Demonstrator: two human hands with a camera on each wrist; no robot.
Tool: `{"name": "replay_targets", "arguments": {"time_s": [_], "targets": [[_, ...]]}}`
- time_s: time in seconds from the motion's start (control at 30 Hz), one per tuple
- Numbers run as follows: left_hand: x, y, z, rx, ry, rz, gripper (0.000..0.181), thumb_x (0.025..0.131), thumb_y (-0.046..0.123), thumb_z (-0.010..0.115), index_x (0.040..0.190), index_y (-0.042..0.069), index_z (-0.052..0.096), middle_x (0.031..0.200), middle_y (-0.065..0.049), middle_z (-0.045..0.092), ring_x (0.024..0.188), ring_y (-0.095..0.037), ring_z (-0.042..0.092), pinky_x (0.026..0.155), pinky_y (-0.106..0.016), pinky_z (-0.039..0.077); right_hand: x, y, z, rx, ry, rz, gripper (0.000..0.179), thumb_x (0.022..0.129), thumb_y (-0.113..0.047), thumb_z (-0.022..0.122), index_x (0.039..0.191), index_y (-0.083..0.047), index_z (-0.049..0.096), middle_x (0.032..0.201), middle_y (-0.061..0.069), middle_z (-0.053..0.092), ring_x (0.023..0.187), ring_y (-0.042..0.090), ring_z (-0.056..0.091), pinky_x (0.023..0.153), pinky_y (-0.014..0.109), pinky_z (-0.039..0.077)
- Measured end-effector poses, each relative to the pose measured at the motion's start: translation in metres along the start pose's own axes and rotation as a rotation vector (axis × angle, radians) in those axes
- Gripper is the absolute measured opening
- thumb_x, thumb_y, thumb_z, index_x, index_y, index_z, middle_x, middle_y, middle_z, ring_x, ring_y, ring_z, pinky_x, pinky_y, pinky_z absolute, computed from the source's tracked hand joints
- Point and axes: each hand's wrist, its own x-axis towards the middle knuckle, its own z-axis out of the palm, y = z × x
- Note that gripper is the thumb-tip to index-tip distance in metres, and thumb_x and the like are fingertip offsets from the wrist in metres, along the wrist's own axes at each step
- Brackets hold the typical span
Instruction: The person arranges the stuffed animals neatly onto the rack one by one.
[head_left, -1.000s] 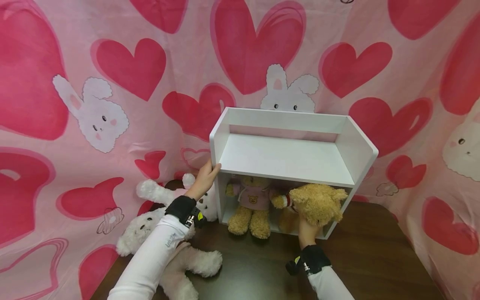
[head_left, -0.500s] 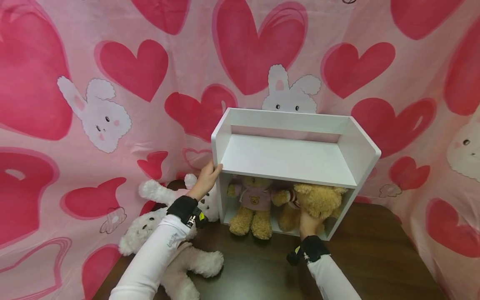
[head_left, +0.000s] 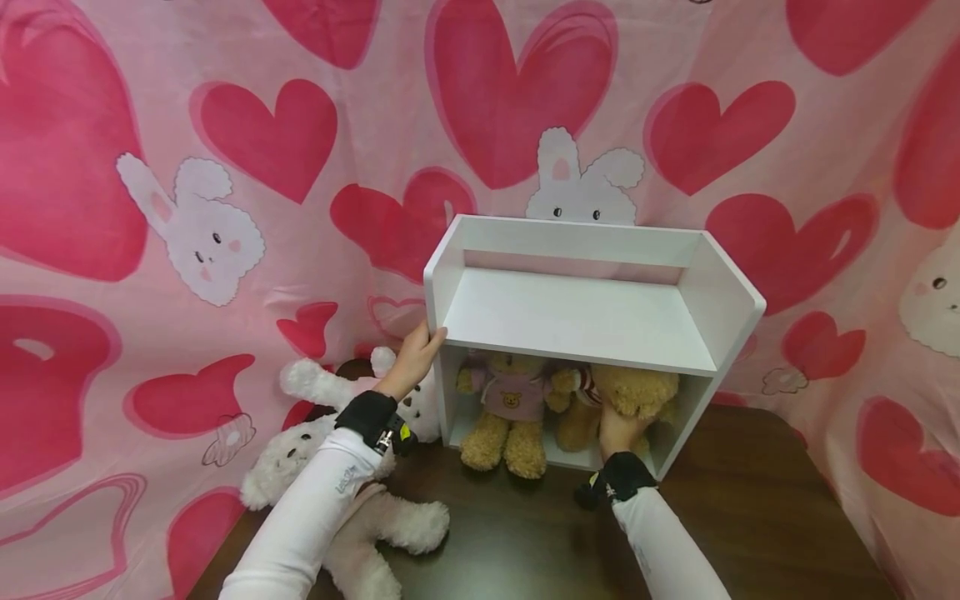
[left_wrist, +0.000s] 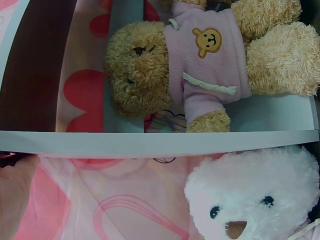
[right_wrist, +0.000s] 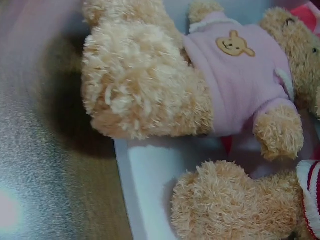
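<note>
In the head view my left hand [head_left: 414,358] grips the left side panel of a white shelf [head_left: 577,317], thumb at the front edge. My right hand [head_left: 621,433] holds a tan teddy bear [head_left: 637,390] in a red-and-white striped top, inside the shelf's lower compartment at the right. That bear's head tips forward over the hand. Beside it, a second tan bear in a pink hoodie [head_left: 513,404] sits upright, its legs over the front edge. The right wrist view shows a leg of the striped bear [right_wrist: 215,205]; the right hand is out of that frame.
Two white plush toys lie left of the shelf on the dark wooden table [head_left: 495,533]: one plush bear [head_left: 292,454] in front, another white plush [head_left: 416,408] behind my left hand. A pink heart-print cloth [head_left: 262,133] hangs behind.
My right hand has pushed the striped bear deeper into the lower compartment, its head now lower and under the upper board. The left hand has stayed on the shelf panel.
</note>
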Motion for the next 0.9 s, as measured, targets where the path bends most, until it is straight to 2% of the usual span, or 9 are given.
{"name": "replay_targets", "arguments": {"time_s": [0.07, 0.1, 0.23, 0.4, 0.47, 0.5, 0.6, 0.73, 0.9], "targets": [[0.0, -0.001, 0.0, -0.001, 0.0, -0.001, 0.051, 0.099, 0.025, 0.039, 0.141, 0.001, 0.024, 0.141, -0.02, 0.034, 0.127, -0.031, 0.034, 0.102, -0.048, 0.03, 0.004, 0.005, 0.001, 0.054, 0.001, 0.008, 0.093, 0.06, 0.026, 0.065, 0.138, -0.002, 0.022, 0.137, 0.012, 0.033, 0.129, 0.021, 0.03, 0.105, 0.025, 0.026], [0.0, -0.001, -0.001, -0.001, 0.0, -0.001, 0.051, 0.099, 0.024, 0.039, 0.141, 0.0, 0.024, 0.14, -0.02, 0.034, 0.127, -0.031, 0.034, 0.102, -0.048, 0.03, 0.006, 0.007, 0.001, -0.053, 0.013, -0.011, 0.094, 0.059, 0.022, 0.069, 0.138, -0.001, 0.022, 0.136, 0.012, 0.034, 0.129, 0.02, 0.031, 0.104, 0.022, 0.025], [0.0, -0.001, -0.001, -0.009, 0.001, 0.004, 0.051, 0.099, 0.024, 0.039, 0.141, 0.001, 0.024, 0.141, -0.02, 0.034, 0.128, -0.03, 0.034, 0.102, -0.048, 0.03, 0.014, 0.017, 0.003, -0.215, 0.04, -0.043, 0.097, 0.059, 0.013, 0.075, 0.138, 0.002, 0.021, 0.137, 0.013, 0.033, 0.129, 0.019, 0.029, 0.105, 0.021, 0.022], [-0.009, 0.02, -0.005, -0.033, -0.024, 0.0, 0.051, 0.099, 0.019, 0.038, 0.141, -0.003, 0.021, 0.142, -0.023, 0.03, 0.129, -0.034, 0.031, 0.103, -0.049, 0.027, 0.019, 0.017, 0.006, -0.18, 0.05, 0.071, 0.101, 0.062, 0.012, 0.075, 0.142, -0.004, 0.015, 0.142, 0.01, 0.028, 0.131, 0.017, 0.026, 0.106, 0.021, 0.022], [-0.009, 0.02, -0.004, -0.035, -0.028, 0.0, 0.051, 0.099, 0.019, 0.038, 0.141, -0.003, 0.02, 0.142, -0.023, 0.029, 0.129, -0.034, 0.031, 0.103, -0.05, 0.026, 0.021, 0.014, 0.009, -0.063, 0.059, 0.168, 0.102, 0.063, 0.015, 0.073, 0.142, -0.008, 0.013, 0.143, 0.008, 0.026, 0.131, 0.015, 0.025, 0.105, 0.024, 0.024], [-0.008, 0.02, -0.004, -0.026, -0.027, -0.004, 0.051, 0.099, 0.019, 0.038, 0.141, -0.003, 0.02, 0.142, -0.024, 0.03, 0.129, -0.034, 0.031, 0.103, -0.05, 0.027, 0.022, 0.014, 0.009, -0.124, 0.057, 0.188, 0.102, 0.064, 0.011, 0.075, 0.142, -0.008, 0.012, 0.143, 0.008, 0.025, 0.131, 0.015, 0.025, 0.105, 0.023, 0.024], [-0.001, 0.004, -0.001, -0.014, -0.017, 0.004, 0.051, 0.099, 0.024, 0.038, 0.141, 0.0, 0.021, 0.142, -0.021, 0.032, 0.128, -0.032, 0.032, 0.103, -0.049, 0.028, 0.025, 0.013, 0.009, -0.106, 0.062, 0.249, 0.101, 0.066, 0.008, 0.074, 0.142, -0.008, 0.009, 0.143, 0.009, 0.02, 0.131, 0.016, 0.024, 0.104, 0.025, 0.027], [0.001, -0.002, 0.001, -0.007, -0.005, 0.007, 0.051, 0.099, 0.024, 0.039, 0.141, 0.001, 0.023, 0.141, -0.02, 0.033, 0.128, -0.031, 0.033, 0.103, -0.049, 0.028, 0.026, 0.015, 0.009, -0.367, 0.026, 0.208, 0.099, 0.069, -0.005, 0.077, 0.143, -0.008, 0.011, 0.139, 0.015, 0.015, 0.129, 0.024, 0.023, 0.105, 0.028, 0.025], [0.0, 0.0, 0.001, 0.002, 0.001, 0.013, 0.051, 0.099, 0.023, 0.039, 0.141, 0.001, 0.022, 0.141, -0.02, 0.032, 0.127, -0.032, 0.034, 0.102, -0.049, 0.028, 0.027, 0.013, 0.013, -0.374, 0.018, 0.238, 0.101, 0.069, -0.007, 0.078, 0.144, -0.012, 0.011, 0.139, 0.016, 0.009, 0.13, 0.029, 0.025, 0.104, 0.032, 0.029]]}}
